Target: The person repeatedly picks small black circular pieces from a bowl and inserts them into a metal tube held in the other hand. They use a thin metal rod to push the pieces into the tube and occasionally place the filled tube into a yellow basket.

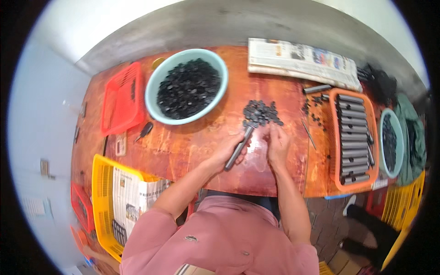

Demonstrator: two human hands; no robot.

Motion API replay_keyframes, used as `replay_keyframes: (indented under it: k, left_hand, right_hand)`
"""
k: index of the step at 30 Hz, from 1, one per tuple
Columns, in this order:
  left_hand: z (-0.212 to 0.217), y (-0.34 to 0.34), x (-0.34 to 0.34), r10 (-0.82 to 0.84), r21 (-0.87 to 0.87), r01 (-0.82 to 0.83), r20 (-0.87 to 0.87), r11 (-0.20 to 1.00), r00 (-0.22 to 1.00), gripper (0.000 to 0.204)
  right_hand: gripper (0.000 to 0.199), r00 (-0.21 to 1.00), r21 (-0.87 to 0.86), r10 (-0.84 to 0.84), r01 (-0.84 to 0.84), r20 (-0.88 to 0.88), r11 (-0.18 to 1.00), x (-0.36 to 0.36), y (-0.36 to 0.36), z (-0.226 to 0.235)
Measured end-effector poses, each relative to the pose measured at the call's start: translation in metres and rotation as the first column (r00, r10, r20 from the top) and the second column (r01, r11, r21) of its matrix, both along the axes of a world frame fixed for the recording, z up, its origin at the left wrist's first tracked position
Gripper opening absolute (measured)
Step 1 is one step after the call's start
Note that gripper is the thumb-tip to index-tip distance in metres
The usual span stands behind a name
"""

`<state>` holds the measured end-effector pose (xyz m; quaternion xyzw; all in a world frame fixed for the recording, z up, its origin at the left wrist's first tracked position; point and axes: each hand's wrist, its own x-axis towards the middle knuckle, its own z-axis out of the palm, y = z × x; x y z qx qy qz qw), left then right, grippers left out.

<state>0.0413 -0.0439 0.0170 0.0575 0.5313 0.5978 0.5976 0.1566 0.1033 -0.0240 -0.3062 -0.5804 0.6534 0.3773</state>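
My left hand (233, 149) is wrapped round a dark grey metal tube (239, 149), held at a slant with its upper end by a loose pile of small black pieces (260, 113). At the pile's near edge is my right hand (278, 145), fingers drawn together; whatever they hold, if anything, is too small to make out. Beyond my left hand stands a pale blue basin (222, 94) heaped with small black pieces (189, 88). To the right, an orange basket (333, 151) holds a stack of similar grey tubes (354, 145).
A red basket (110, 103), a black-handled key (145, 130) and a yellow crate (101, 201) with newspaper are at left. Folded newspaper (298, 59) lies at the back. Near the orange basket are a thin rod (309, 135), scattered pieces and another basin (398, 160). Another person's legs (371, 224) show at lower right.
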Motion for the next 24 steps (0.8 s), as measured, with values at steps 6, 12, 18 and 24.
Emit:
replay_keyframes:
  k: [6,12,18,24]
  left_hand:
    - [-0.001,0.015,0.011,-0.025,0.024,0.029,-0.137,0.999,0.99,0.044]
    - [-0.001,0.011,0.023,0.086,0.11,-0.064,-0.21,0.992,0.974,0.046]
    - [0.005,0.007,0.016,0.08,0.1,-0.066,-0.145,0.993,0.986,0.03]
    - [0.013,0.009,0.003,0.082,0.012,-0.083,-0.358,0.996,0.93,0.025]
  right_hand:
    - [0.035,0.996,0.043,0.037,-0.041,0.075,0.998,0.007,0.007,0.0]
    - [0.04,0.984,0.05,0.106,-0.114,0.144,0.992,0.009,0.009,-0.001]
    - [0.037,0.986,0.08,0.093,-0.104,0.136,0.991,0.008,0.009,-0.001]
    - [0.034,0.991,0.125,0.091,-0.103,0.1,0.987,0.006,0.007,0.003]
